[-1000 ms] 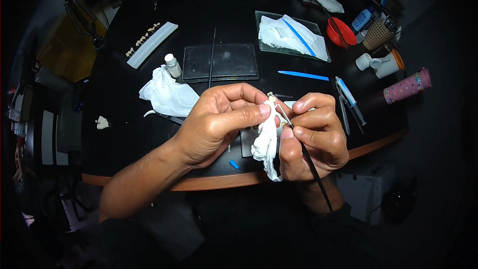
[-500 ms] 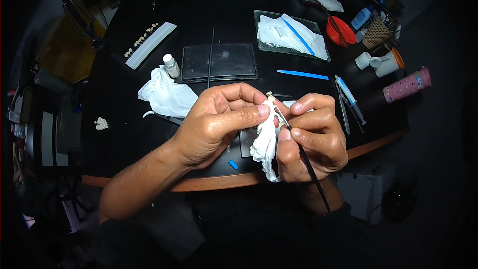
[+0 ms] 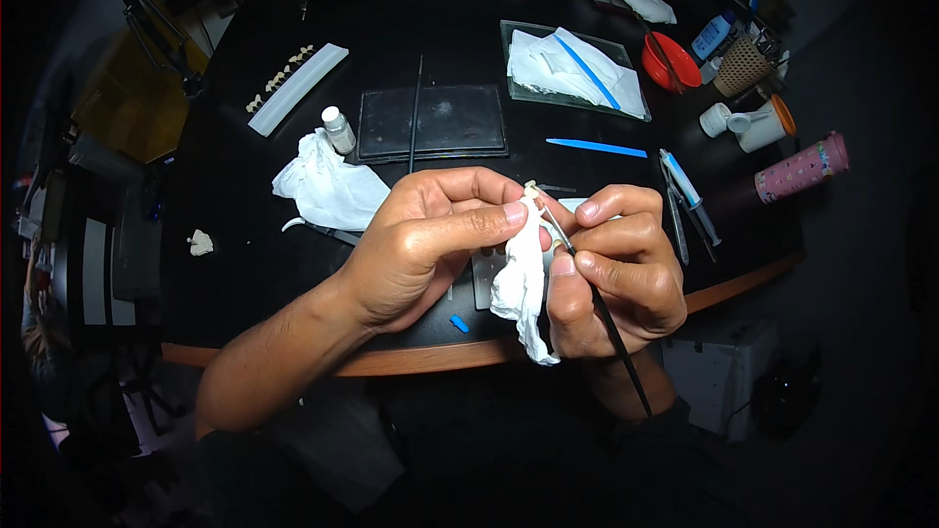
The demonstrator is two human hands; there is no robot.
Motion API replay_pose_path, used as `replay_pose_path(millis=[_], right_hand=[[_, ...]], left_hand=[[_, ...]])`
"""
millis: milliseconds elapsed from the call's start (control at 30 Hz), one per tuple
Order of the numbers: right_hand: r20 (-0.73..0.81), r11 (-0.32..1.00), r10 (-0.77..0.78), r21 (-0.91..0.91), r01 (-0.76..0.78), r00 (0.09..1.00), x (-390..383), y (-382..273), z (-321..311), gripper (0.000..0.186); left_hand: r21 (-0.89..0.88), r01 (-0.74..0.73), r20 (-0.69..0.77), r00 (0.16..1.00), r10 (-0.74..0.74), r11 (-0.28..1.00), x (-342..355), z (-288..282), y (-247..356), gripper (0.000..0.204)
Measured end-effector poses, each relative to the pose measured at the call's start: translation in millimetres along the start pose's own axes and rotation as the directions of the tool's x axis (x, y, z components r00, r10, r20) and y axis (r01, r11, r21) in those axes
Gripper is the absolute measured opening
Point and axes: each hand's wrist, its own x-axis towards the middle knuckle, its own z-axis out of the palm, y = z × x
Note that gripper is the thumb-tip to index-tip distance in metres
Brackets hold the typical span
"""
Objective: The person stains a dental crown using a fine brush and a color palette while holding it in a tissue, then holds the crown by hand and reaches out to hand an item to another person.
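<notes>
Between the thumb and fingers of my left hand (image 3: pixel 421 244) is a crumpled white tissue (image 3: pixel 520 284), its loose end hanging down. A small cream tooth-shaped piece (image 3: pixel 531 190) sticks up at the top of this pinch. My right hand (image 3: pixel 626 279) is closed round a slim dark-handled brush (image 3: pixel 616 342), held like a pen. Its thin tip points up toward the tooth-shaped piece; whether they touch, I cannot tell. Both hands are close together above the table's near edge. Partly hidden beneath them lies a pale palette-like plate (image 3: pixel 483 284).
Beyond my hands lie a black slab (image 3: pixel 430 122) with another brush (image 3: pixel 417 103) across it, a small bottle (image 3: pixel 337 129) and a white cloth (image 3: pixel 328 186). A glass plate (image 3: pixel 631 110) with tissues, a red bowl (image 3: pixel 669 64) and a pink tumbler (image 3: pixel 802 168) stand right.
The hanging end of the tissue has swung slightly down and to the right. Both hands keep nearly the same pose, and the brush has barely moved.
</notes>
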Motion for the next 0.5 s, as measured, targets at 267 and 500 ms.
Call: replay_pose_path(millis=[267, 500], right_hand=[[0.006, 1.0, -0.001, -0.005, 0.001, 1.0, -0.8, 1.1, 1.4, 0.023], [-0.009, 1.0, 0.004, 0.005, -0.004, 1.0, -1.5, 1.6, 1.1, 0.025]], left_hand=[[0.002, 0.014, 0.021, 1.0, -0.014, 1.0, 0.1, -3.5, -0.2, 0.022], [-0.012, -0.012, 0.029, 0.999, 0.012, 1.0, 0.6, -1.2, -0.6, 0.021]])
